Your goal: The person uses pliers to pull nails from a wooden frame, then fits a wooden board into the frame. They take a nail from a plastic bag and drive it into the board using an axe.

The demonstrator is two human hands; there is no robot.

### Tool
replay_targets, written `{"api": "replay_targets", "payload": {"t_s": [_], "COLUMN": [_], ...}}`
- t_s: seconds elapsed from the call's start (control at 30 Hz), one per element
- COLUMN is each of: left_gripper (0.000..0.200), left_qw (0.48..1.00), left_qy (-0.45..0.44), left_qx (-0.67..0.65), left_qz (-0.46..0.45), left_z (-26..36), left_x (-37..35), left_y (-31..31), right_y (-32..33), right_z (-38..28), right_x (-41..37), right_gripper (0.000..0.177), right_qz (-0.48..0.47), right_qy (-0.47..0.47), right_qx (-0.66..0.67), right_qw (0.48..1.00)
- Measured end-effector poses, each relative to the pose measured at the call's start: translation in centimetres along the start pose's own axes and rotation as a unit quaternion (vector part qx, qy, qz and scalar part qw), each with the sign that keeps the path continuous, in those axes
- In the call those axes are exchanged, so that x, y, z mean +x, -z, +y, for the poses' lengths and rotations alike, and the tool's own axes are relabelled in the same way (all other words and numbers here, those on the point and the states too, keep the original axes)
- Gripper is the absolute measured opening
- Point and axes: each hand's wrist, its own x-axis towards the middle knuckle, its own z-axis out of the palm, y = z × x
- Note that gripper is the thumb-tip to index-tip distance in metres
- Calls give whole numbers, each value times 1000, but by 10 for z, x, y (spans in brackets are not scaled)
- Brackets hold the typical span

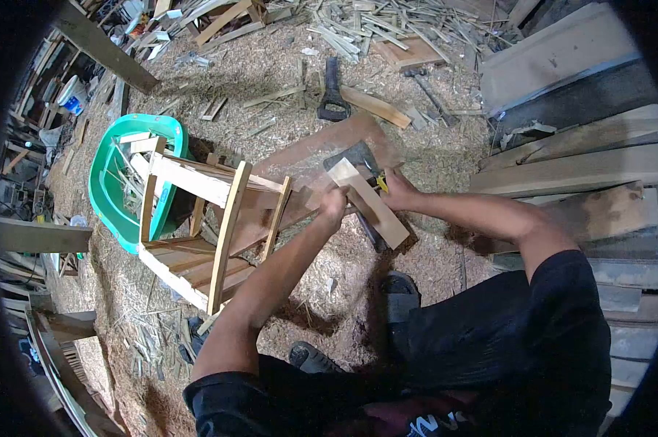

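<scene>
A short flat wooden board (373, 207) is held at a slant in front of me. My left hand (334, 204) is closed around its left edge. Beside its upper right edge, my right hand (398, 191) is closed on a small yellow-and-black object (382, 182), whose kind I cannot make out. Behind the board lies a dark, flat, blade-like piece (354, 156), partly hidden. A dark bar (369, 231) shows below the board's left side. Under these lies a wide brown wooden panel (278, 156) on the ground.
To the left, a wooden frame with slats (230, 229) leans by a green tub (99, 178) containing wood scraps. A black-handled tool (333, 95) and a hammer-like tool (432, 96) lie ahead. Stacked planks (577, 164) line the right. Wood shavings and offcuts (373, 29) cover the ground.
</scene>
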Motion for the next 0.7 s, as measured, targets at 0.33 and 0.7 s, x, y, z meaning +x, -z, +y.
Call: {"api": "replay_targets", "payload": {"t_s": [0.33, 0.7], "left_gripper": [28, 36], "left_qw": [993, 900], "left_qy": [-61, -258], "left_qx": [-95, 331], "left_qz": [-13, 117], "left_z": [58, 178], "left_x": [-30, -222], "left_y": [-3, 88], "right_y": [33, 33], "right_z": [-55, -101], "right_x": [5, 61], "right_gripper": [28, 30], "right_qz": [32, 165], "right_qy": [78, 124], "right_qx": [182, 294], "right_qw": [980, 933]}}
